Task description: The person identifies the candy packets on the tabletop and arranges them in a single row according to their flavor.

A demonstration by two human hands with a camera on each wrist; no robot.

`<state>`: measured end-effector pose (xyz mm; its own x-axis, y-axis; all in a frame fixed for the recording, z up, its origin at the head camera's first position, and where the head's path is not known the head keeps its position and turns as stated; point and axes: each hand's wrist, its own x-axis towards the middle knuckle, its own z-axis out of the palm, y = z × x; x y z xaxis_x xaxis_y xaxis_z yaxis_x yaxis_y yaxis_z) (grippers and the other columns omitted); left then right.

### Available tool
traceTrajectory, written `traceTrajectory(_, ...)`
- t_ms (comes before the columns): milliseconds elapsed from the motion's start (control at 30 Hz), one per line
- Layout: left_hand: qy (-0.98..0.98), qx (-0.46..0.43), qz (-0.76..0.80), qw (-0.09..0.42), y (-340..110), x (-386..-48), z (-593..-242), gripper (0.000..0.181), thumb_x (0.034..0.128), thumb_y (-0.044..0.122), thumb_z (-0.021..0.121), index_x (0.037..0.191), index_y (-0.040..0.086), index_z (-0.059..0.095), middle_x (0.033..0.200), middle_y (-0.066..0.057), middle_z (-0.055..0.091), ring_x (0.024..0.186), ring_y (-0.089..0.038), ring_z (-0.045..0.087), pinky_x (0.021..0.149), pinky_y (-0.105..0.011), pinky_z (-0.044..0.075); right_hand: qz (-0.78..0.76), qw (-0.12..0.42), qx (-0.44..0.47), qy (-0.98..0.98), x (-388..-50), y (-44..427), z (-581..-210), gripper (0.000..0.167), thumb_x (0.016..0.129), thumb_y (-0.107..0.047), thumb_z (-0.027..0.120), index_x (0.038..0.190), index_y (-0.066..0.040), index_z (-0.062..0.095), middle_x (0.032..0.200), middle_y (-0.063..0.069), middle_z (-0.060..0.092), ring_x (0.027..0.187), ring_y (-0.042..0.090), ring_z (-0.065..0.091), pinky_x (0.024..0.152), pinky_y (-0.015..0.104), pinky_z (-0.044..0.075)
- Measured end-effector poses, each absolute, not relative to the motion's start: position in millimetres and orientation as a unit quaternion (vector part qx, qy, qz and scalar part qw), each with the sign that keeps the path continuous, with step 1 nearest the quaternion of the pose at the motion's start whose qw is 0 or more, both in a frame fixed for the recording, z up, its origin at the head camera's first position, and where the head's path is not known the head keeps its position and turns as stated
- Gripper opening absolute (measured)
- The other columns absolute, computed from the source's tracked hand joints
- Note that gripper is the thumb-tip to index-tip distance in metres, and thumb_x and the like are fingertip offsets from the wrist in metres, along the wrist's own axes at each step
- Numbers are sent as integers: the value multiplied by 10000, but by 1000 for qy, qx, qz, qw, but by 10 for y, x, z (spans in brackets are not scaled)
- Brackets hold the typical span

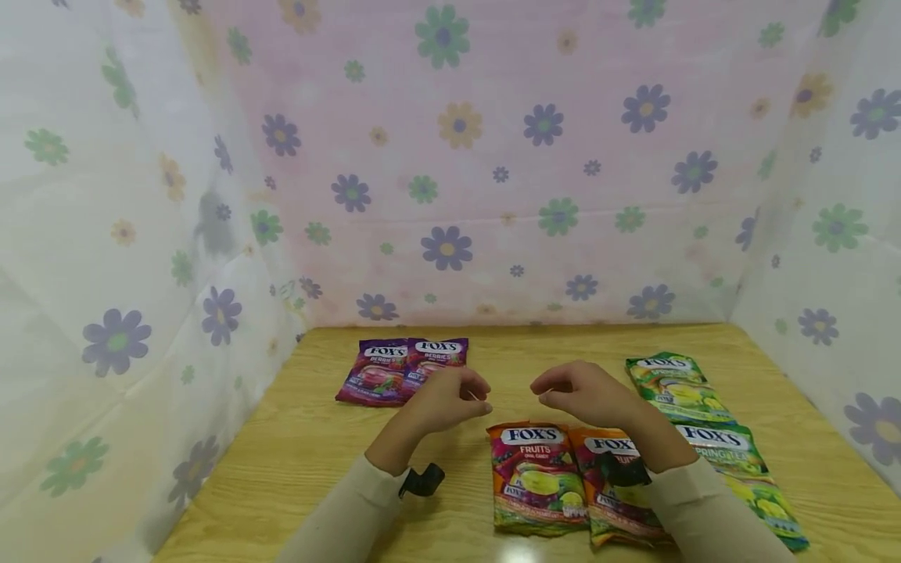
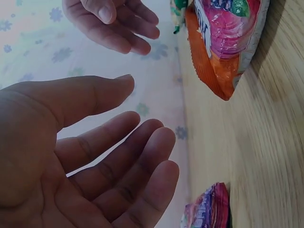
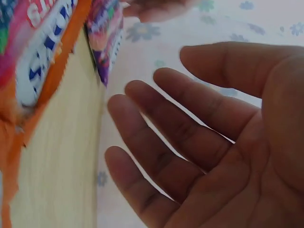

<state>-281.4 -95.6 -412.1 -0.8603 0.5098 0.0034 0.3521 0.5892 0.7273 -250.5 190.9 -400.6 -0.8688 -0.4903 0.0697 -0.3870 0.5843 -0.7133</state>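
Both hands hover over the table, apart from each other and holding nothing. My left hand [image 1: 448,399] is in front of two purple Berries candy bags [image 1: 376,374] at the back left, partly covering the right one. Its fingers are loosely bent in the left wrist view. My right hand [image 1: 587,391] is above two orange-red Fruits candy bags [image 1: 538,481], its fingers relaxed and spread in the right wrist view. The right wrist and sleeve hide part of the second Fruits bag [image 1: 605,508]. Two green Spring Tea bags [image 1: 679,387] lie to the right, slightly overlapping.
The bags lie on a light wooden table [image 1: 281,469]. Flower-printed cloth [image 1: 493,156] stands behind it and along both sides. A dark wrist camera mount [image 1: 422,480] sits on the left wrist, and another on the right.
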Motion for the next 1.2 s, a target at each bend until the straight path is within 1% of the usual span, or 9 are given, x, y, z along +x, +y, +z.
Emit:
traceTrajectory(133,887,251,373,108,-915,-2818,-4140,268,947,259,773,1163,104,742,987,56,711,895,-131,667,826,-364,585,-371,84,-250,890,-2541,1993,-4024,284,1033,-245,644,1264,-101,722,1254,121,721,1110,255,692,936,494,584)
traceTrajectory(300,886,257,367,120,-908,-2824,-4198,284,947,273,775,1169,99,750,989,65,717,907,-120,671,852,-363,587,-364,117,-255,888,-2572,2081,-4095,328,1031,-223,649,1292,-33,699,1260,153,717,1121,279,696,934,474,588)
traceTrajectory(500,878,267,374,133,-942,-2812,-4227,289,945,268,775,1164,80,758,1000,59,735,941,-138,687,882,-375,591,-338,145,-258,894,-2591,2127,-4163,318,1011,-186,671,1273,-9,702,1222,124,728,1106,298,698,936,492,585)
traceTrajectory(733,878,258,370,163,-904,-2791,-4316,295,912,275,805,1135,86,769,967,76,733,903,-123,666,841,-337,578,-336,178,-250,891,-2580,2115,-4250,298,987,-161,699,1246,-15,718,1187,109,736,1039,251,709,901,484,596)
traceTrajectory(867,881,247,365,173,-865,-2783,-4364,262,892,272,820,1094,108,784,941,73,729,872,-126,649,811,-334,565,-342,195,-247,885,-2566,2111,-4272,281,977,-145,709,1224,-13,726,1137,106,745,918,210,717,812,437,614)
traceTrajectory(967,887,243,353,174,-851,-2780,-4393,248,886,297,827,1073,137,793,956,73,732,873,-126,640,800,-331,559,-344,199,-246,884,-2576,2103,-4291,246,975,-139,708,1191,-26,738,1040,66,754,807,174,701,729,372,604)
traceTrajectory(1067,891,241,342,177,-845,-2772,-4409,261,884,340,829,1065,154,800,988,75,741,886,-119,635,802,-332,555,-341,194,-250,885,-2590,2088,-4307,190,972,-143,711,1133,-55,758,935,13,745,735,157,677,671,326,580)
traceTrajectory(1200,892,244,334,184,-837,-2747,-4420,283,872,365,840,1049,146,806,973,77,742,876,-105,633,804,-326,550,-334,181,-265,887,-2594,2057,-4320,107,964,-140,720,1046,-92,767,831,-18,719,663,157,648,621,310,554)
